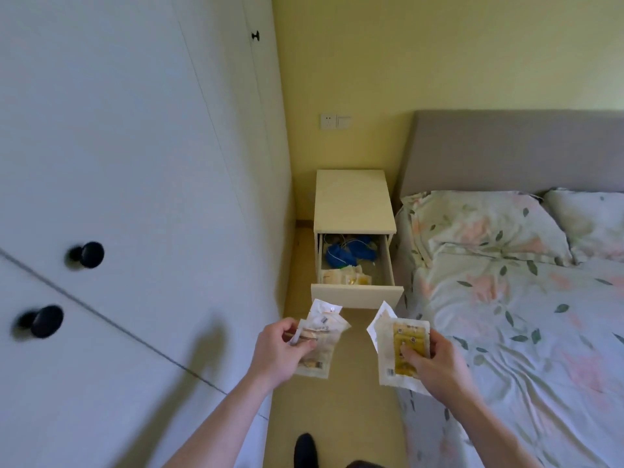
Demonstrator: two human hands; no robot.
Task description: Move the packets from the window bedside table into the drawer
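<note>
The left hand (280,349) pinches a fanned bunch of packets (320,336); the right hand (435,363) grips a yellow-faced packet stack (403,349), thumb on top. Splitting them likely lets both loads go in one trip. At twelve o'clock the open drawer (354,293) of the bedside table (353,201) already holds packets and blue cord; the bed (526,315) lies at three o'clock.

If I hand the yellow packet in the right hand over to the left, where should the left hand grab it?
Take the yellow packet by its top edge, coming from the left and above. The right hand pinches its lower right part, so the upper left stays bare. The left hand already holds its own packets, so probably drop those into the open drawer first.
</note>
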